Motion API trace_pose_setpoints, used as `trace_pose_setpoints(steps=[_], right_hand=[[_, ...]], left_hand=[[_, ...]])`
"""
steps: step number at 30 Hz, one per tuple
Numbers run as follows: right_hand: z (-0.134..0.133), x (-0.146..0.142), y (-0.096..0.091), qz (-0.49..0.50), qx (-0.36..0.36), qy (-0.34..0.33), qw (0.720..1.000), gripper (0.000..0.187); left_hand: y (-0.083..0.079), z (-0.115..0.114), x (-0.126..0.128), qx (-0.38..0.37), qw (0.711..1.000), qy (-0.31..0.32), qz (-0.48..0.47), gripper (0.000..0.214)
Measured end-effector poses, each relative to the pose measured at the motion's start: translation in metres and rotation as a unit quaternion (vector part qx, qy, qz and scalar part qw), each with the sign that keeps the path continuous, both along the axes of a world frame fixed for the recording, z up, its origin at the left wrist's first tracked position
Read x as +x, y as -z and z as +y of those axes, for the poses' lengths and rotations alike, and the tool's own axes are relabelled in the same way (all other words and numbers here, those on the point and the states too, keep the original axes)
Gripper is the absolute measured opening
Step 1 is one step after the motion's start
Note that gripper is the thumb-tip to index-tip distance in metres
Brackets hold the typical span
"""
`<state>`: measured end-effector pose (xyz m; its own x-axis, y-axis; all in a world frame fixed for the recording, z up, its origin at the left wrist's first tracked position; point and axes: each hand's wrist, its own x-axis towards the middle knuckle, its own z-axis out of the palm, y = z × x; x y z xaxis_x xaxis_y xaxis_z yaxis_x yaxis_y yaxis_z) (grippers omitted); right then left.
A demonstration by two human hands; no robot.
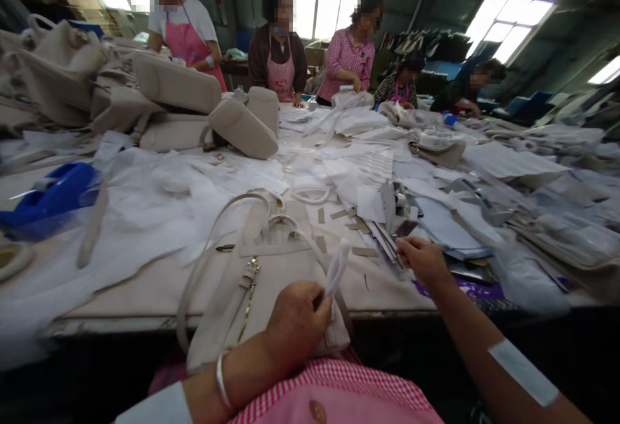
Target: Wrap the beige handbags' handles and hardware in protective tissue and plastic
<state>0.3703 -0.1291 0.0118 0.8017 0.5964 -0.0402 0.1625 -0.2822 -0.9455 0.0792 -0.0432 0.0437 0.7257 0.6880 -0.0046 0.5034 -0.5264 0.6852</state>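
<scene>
My left hand (300, 313) is closed around a white wrapping strip (338, 268) that sticks up between thumb and fingers. Beneath this hand a beige leather bag (217, 308) lies at the table's front edge, with gold-coloured hardware and a long strap (186, 282). My right hand (426, 261) reaches forward, its fingertips pinched together just below a grey tape dispenser (394, 201) and beside a stack of thin cards (382, 238). What the fingertips hold is too small to make out.
Small brown pieces (365, 252) lie scattered on the table. White wrapping sheets (169, 185) spread leftward, near a blue tape dispenser (62, 191). Several beige bags (177, 82) are piled at the back left. Several co-workers stand or sit across the table. Clear plastic (527, 282) lies right.
</scene>
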Motion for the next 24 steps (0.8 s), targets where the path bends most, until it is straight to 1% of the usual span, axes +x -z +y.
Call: trace_pose_setpoints(steps=[2, 4, 5, 7, 9, 12, 16, 19, 24], right_hand=[[-0.008, -0.041, -0.019, 0.036, 0.004, -0.073, 0.997, 0.031], [-0.014, -0.087, -0.039, 0.052, 0.018, -0.185, 0.981, 0.028], [-0.016, -0.109, -0.048, 0.048, 0.005, -0.221, 0.974, 0.028], [-0.015, -0.143, -0.058, 0.030, -0.012, -0.244, 0.969, 0.030], [-0.010, -0.162, -0.059, -0.007, -0.031, -0.226, 0.974, 0.030], [-0.003, -0.168, -0.051, -0.063, -0.066, -0.189, 0.978, 0.028], [-0.003, -0.164, -0.046, -0.099, -0.100, -0.181, 0.973, 0.028], [-0.006, -0.164, -0.047, -0.106, -0.117, -0.189, 0.969, 0.028], [-0.005, -0.166, -0.048, -0.107, -0.139, -0.192, 0.966, 0.029]], left_hand=[[0.000, -0.001, 0.002, 0.030, 1.000, 0.005, 0.000, 0.028], [-0.001, -0.002, 0.003, 0.067, 0.998, 0.014, 0.004, 0.027], [0.000, -0.003, 0.004, 0.087, 0.996, 0.023, 0.006, 0.026], [0.001, -0.004, 0.003, 0.130, 0.990, 0.050, 0.005, 0.025], [0.002, -0.006, 0.002, 0.179, 0.981, 0.075, -0.004, 0.023], [0.004, -0.008, -0.002, 0.244, 0.965, 0.093, -0.020, 0.019], [0.002, -0.012, -0.005, 0.294, 0.951, 0.086, -0.040, 0.017], [0.001, -0.015, -0.008, 0.296, 0.950, 0.082, -0.056, 0.016], [0.001, -0.016, -0.009, 0.259, 0.962, 0.061, -0.056, 0.011]])
